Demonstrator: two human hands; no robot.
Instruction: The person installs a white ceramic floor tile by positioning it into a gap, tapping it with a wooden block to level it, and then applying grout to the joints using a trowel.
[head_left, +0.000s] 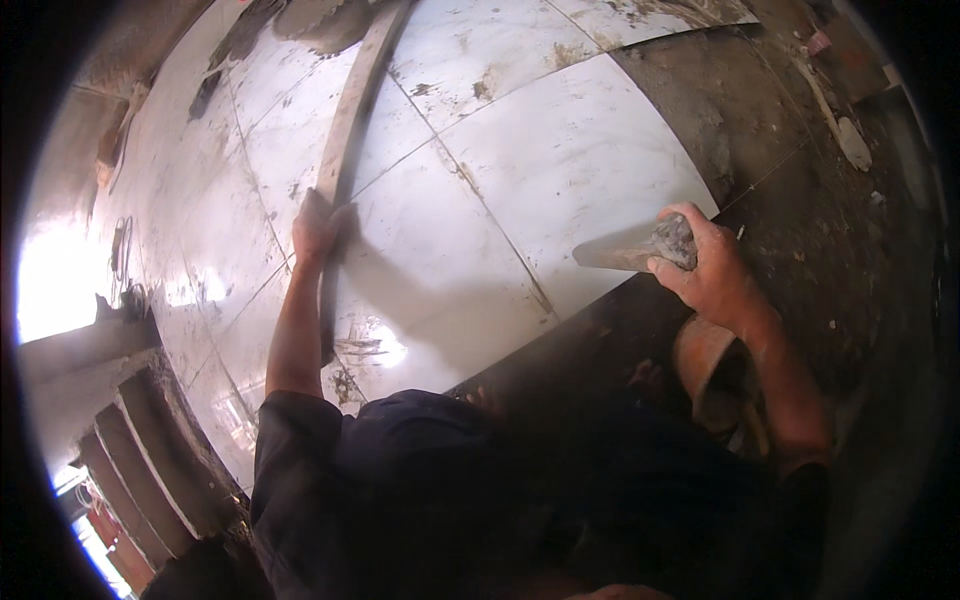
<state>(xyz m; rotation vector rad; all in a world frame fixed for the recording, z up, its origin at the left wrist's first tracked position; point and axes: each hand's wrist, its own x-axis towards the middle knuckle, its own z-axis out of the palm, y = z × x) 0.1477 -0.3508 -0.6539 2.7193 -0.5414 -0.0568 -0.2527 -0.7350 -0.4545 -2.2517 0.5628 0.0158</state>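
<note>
My left hand (314,232) is closed round a long straight bar (358,105), which lies across the white floor tiles (560,130) and runs away from me. My right hand (715,270) is curled round a grey, lumpy thing (672,243). A flat, tapering grey piece (612,254) points left from it over the near right corner of a tile; whether this is a trowel blade I cannot tell. Just below my right wrist stands an orange-brown bucket (703,358), partly hidden by my forearm.
Brown untiled floor (715,110) borders the tiles at the right, with a long stick-like piece (835,115) lying on it. Grey mortar (322,22) sits on the tiles at the far left. Dark steps (150,450) rise at the lower left, and wire (122,245) lies nearby.
</note>
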